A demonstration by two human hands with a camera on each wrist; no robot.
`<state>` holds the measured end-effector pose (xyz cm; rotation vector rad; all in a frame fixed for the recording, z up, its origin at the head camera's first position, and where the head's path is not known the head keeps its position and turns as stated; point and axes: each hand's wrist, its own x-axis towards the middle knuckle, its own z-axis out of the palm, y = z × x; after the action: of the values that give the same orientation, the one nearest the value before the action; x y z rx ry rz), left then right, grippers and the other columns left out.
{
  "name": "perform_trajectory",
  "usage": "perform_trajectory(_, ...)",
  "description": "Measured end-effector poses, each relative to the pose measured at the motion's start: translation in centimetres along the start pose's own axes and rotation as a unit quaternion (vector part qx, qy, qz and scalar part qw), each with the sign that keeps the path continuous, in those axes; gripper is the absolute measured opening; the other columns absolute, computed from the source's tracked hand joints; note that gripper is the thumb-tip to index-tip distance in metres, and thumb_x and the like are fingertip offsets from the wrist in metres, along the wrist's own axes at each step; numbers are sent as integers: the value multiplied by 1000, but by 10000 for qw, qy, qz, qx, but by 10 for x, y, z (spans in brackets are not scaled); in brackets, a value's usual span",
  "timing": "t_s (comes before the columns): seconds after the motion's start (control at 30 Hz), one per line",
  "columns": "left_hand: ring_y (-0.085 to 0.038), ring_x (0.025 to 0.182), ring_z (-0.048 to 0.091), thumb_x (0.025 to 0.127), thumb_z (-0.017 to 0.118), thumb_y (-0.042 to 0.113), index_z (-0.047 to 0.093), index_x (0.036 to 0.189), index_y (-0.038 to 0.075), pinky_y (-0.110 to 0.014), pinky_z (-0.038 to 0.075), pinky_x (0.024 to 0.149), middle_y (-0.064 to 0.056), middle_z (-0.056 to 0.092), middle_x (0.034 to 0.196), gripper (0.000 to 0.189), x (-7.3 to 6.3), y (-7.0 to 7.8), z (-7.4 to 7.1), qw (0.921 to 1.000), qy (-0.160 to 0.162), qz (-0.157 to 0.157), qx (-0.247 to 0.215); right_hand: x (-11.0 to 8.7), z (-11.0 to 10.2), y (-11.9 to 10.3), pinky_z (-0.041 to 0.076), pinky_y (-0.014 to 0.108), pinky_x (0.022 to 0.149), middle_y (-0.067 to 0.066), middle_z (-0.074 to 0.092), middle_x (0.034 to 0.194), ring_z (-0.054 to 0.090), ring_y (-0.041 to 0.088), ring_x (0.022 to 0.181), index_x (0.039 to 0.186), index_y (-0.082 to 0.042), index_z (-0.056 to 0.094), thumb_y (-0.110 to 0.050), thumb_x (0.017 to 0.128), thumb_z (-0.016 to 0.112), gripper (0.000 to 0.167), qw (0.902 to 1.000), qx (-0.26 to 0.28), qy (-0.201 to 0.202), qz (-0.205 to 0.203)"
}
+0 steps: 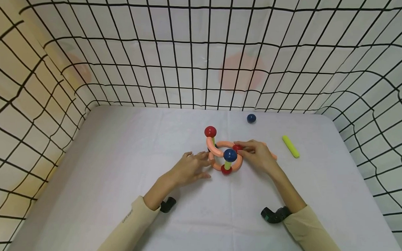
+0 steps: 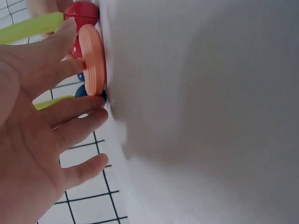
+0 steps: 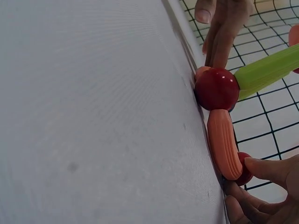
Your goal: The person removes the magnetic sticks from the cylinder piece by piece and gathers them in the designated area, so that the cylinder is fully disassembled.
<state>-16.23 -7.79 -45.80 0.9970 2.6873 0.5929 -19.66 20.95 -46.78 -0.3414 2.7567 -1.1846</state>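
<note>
Right hand (image 1: 258,155) pinching red ball (image 1: 236,147), left hand (image 1: 189,168) spread, loose yellow-green stick (image 1: 290,146) (head view only)

The person wears long sleeves of light tan cloth. The left sleeve (image 1: 125,230) has a short row of small dark letters (image 1: 127,216) close to its end, too tiny to read. The right sleeve (image 1: 313,233) is the same tan colour, with soft folds in it. Each wrist has a black camera. The left camera (image 1: 168,205) looks short and round, and part is hidden. The right camera (image 1: 271,215) is bent like an elbow, with a little green patch. The fingers (image 2: 86,170) are bare.
</note>
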Motion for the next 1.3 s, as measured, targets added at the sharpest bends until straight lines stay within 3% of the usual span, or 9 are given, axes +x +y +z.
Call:
perform_trajectory(0.23, -35, 153, 39, 97, 72, 39, 56, 151, 17, -68, 35, 118, -16, 41, 163, 61, -5, 9, 4, 9998, -129, -150, 47, 6, 0, 1, 54, 31, 81, 20, 70, 123, 70, 34, 105, 137, -11, 68, -9, 100, 67, 38, 10000, 20, -70, 62)
perform_trajectory(0.47, -36, 152, 40, 99, 70, 38, 52, 153, 18, -67, 36, 118, -17, 41, 163, 61, -9, 14, 4, 9997, -148, -178, 78, 5, -4, -2, 59, 45, 90, 21, 65, 129, 68, 36, 108, 141, -11, 65, -17, 104, 62, 38, 9999, -85, -75, 120)
perform_trajectory(0.6, -31, 140, 58, 98, 73, 28, 63, 143, 11, -60, 45, 113, -15, 61, 147, 49, -13, 15, -3, 9977, 640, -208, 57, -5, -13, -12, 57, 51, 96, 18, 62, 134, 65, 34, 114, 146, -12, 60, -31, 108, 55, 42, 9996, -85, 256, -77)
perform_trajectory(0.7, -28, 119, 71, 94, 77, 18, 74, 126, 4, -49, 55, 101, -13, 75, 125, 35, -16, 16, -11, 9757, 2155, -350, 170, -17, -20, -25, 54, 48, 98, 15, 62, 138, 62, 32, 121, 151, -15, 55, -34, 110, 52, 46, 9980, 153, 389, -474)
perform_trajectory(0.8, -29, 111, 73, 90, 81, 12, 76, 119, 1, -44, 57, 93, -13, 76, 120, 31, -18, 17, -18, 9292, 3675, -289, 257, -30, -21, -36, 53, 41, 100, 11, 62, 140, 61, 29, 125, 155, -19, 48, -27, 109, 54, 48, 9933, 375, 233, -1072)
perform_trajectory(0.87, -31, 117, 69, 87, 83, 10, 74, 124, 1, -44, 56, 97, -15, 72, 127, 39, -18, 18, -21, 9054, 4234, 34, 310, -37, -19, -42, 53, 36, 100, 8, 62, 141, 61, 25, 124, 157, -22, 46, -20, 105, 60, 53, 9875, 496, 100, -1494)
perform_trajectory(0.93, -33, 126, 64, 84, 86, 9, 70, 130, 2, -47, 54, 105, -17, 67, 137, 49, -17, 21, -22, 8966, 4387, 476, 363, -41, -16, -45, 54, 32, 99, 4, 62, 141, 62, 19, 121, 156, -24, 46, -14, 101, 65, 59, 9804, 570, 33, -1885)
perform_trajectory(1.07, -35, 139, 56, 81, 89, 10, 69, 135, 8, -53, 47, 116, -17, 62, 146, 58, -10, 28, -23, 9007, 4128, 1196, 638, -45, -10, -51, 56, 27, 93, 2, 64, 143, 63, 10, 114, 152, -20, 52, -6, 92, 76, 66, 9670, 604, 200, -2468)
perform_trajectory(1.3, -34, 138, 58, 80, 88, 12, 76, 126, 18, -60, 44, 116, -12, 70, 137, 48, 3, 36, -22, 8987, 3946, 1499, 1187, -46, -5, -52, 59, 20, 84, 10, 74, 127, 68, 7, 102, 136, -7, 67, 4, 81, 84, 59, 9558, 619, 657, -2797)
